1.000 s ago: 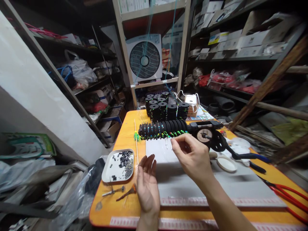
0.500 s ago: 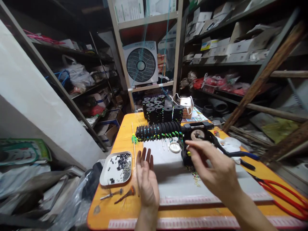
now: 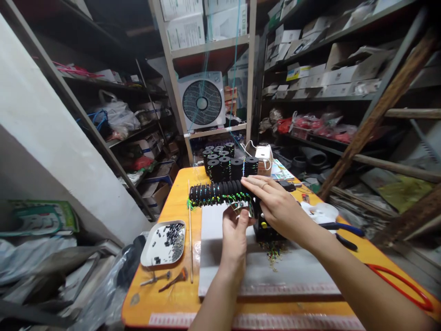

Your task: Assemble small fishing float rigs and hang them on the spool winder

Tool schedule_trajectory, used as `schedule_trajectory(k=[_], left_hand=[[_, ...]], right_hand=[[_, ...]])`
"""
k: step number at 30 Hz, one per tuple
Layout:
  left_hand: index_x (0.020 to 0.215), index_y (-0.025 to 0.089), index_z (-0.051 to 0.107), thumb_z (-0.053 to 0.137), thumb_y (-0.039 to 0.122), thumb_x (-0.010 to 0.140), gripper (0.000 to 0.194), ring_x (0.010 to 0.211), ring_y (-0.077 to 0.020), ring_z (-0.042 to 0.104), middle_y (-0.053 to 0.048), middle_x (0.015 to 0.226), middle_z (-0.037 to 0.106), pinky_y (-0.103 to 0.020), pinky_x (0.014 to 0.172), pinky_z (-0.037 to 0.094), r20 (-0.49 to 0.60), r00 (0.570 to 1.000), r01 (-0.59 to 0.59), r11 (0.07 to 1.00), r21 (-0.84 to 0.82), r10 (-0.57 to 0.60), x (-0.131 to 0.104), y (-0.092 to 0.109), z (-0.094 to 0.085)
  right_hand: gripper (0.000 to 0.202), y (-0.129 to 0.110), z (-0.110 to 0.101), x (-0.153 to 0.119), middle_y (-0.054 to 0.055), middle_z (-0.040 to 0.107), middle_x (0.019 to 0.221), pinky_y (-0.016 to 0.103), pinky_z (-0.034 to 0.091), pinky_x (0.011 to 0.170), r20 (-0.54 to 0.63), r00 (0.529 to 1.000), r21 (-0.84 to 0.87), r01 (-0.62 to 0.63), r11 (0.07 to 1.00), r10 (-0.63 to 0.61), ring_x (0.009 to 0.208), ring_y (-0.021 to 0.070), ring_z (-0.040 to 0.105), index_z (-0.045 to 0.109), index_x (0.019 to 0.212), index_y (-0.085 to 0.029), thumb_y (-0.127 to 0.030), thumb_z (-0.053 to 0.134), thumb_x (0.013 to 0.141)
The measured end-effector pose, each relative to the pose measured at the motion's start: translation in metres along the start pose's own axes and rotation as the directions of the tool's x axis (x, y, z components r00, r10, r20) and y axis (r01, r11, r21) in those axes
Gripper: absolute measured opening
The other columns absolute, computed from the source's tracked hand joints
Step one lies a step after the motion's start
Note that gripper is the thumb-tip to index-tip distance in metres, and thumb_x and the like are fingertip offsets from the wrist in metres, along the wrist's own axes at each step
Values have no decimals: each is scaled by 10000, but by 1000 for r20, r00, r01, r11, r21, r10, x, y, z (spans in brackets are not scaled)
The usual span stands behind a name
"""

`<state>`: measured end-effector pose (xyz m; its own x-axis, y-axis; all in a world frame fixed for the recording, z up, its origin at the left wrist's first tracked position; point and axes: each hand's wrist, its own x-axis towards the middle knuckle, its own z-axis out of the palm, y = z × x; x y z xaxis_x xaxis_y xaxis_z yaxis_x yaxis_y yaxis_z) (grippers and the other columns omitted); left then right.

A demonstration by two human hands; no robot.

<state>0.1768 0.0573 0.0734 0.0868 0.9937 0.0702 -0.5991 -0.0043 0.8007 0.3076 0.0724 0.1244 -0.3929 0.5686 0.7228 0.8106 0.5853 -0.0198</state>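
Observation:
A black ridged roll (image 3: pixel 215 192), wound with dark cords that carry green, blue and yellow bits, lies crosswise on a black stand (image 3: pixel 270 230). My right hand (image 3: pixel 275 202) rests on the roll's right end, its fingers stretched out over the top. Below the roll, my left hand (image 3: pixel 234 234) is raised palm up, with thumb and fingers apart beside the hanging coloured ends. Its fingertips are partly hidden, and I see nothing clearly gripped. Small yellow-green scraps (image 3: pixel 274 255) lie under the stand on a grey board (image 3: pixel 220 257).
On the left stand a white tray (image 3: pixel 144 255) of small black and metal pieces, a thin stick (image 3: pixel 191 239) and two small tools (image 3: pixel 175 278). Several finished-looking black rolls (image 3: pixel 223 168) stand behind. Blue-handled pliers (image 3: pixel 344 228) and red-handled scissors (image 3: pixel 403 282) lie right.
My right hand has moved up and left from the stand's front onto the roll. My left hand has risen rightward to beneath the roll. The view has shifted slightly.

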Motion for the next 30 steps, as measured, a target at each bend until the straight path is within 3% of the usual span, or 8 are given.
schedule_trajectory(k=[3, 6, 11, 15, 19, 22, 27, 30], left_hand=[[975, 148, 569, 686, 486, 815, 392, 442, -49, 389, 60, 614, 508, -193, 465, 332, 62, 998, 28, 996, 86, -34, -4, -1, 0], [878, 137, 582, 555, 594, 862, 458, 417, -53, 162, 114, 500, 246, -200, 405, 145, 98, 995, 21, 987, 160, -37, -16, -2, -4], [741, 147, 560, 461, 553, 930, 459, 468, -73, 200, 87, 502, 245, -242, 456, 143, 137, 990, -62, 939, 339, 17, -52, 5, -16], [815, 156, 601, 312, 425, 1011, 441, 512, -95, 331, 42, 567, 363, -254, 510, 238, 309, 951, -229, 721, 654, 22, -71, 5, -19], [857, 186, 584, 261, 249, 1023, 368, 535, -104, 465, 4, 669, 569, -248, 548, 319, 431, 878, -476, 457, 751, 208, -71, -16, -26], [870, 193, 565, 272, 192, 1005, 322, 583, -125, 530, -11, 703, 621, -257, 580, 343, 485, 810, -582, 351, 734, 329, -65, -34, -37], [820, 198, 562, 270, 228, 991, 340, 663, -181, 479, -34, 677, 607, -324, 696, 359, 588, 691, -707, 223, 672, 420, -55, -42, -48], [757, 206, 593, 321, 247, 985, 357, 746, -189, 507, -11, 606, 551, -399, 912, 346, 689, 586, -785, 91, 612, 426, -46, -35, -54]], right_hand=[[520, 1, -1, -1, 140, 584, 1333, 484, 457, 1066, 11, 1000, -3, 13, 1000, -13, 1253, 253, 486, 515, 1352, -70, -16, 349, 862], [571, 0, -2, -2, 151, 556, 1362, 486, 435, 1084, 29, 999, -7, 17, 1000, -17, 1271, 267, 463, 489, 1373, -52, -20, 408, 808], [623, -2, -5, -1, 134, 512, 1412, 458, 385, 1121, 88, 996, -42, 7, 999, -3, 1307, 273, 422, 422, 1426, -60, -75, 494, 807], [618, -3, 2, 4, 198, 517, 1375, 460, 373, 1116, 128, 991, -51, -21, 999, 27, 1276, 309, 439, 435, 1395, 13, -69, 533, 790], [601, 4, 5, 17, 224, 582, 1267, 497, 399, 1058, 186, 980, -29, -63, 998, 67, 1193, 334, 504, 496, 1338, 11, -49, 573, 746], [552, 19, -3, 32, 167, 654, 1164, 455, 452, 985, 301, 951, 25, -76, 997, 65, 1096, 313, 579, 581, 1262, -80, -158, 670, 724], [568, 44, -21, 63, 99, 724, 981, 317, 519, 748, 563, 827, 125, -101, 987, 13, 858, 255, 669, 680, 1126, -150, -490, 757, 678], [767, 48, -26, 75, 98, 714, 1028, 295, 505, 726, 644, 765, 156, -128, 979, -2, 875, 249, 667, 580, 1293, -158, -541, 761, 655]])
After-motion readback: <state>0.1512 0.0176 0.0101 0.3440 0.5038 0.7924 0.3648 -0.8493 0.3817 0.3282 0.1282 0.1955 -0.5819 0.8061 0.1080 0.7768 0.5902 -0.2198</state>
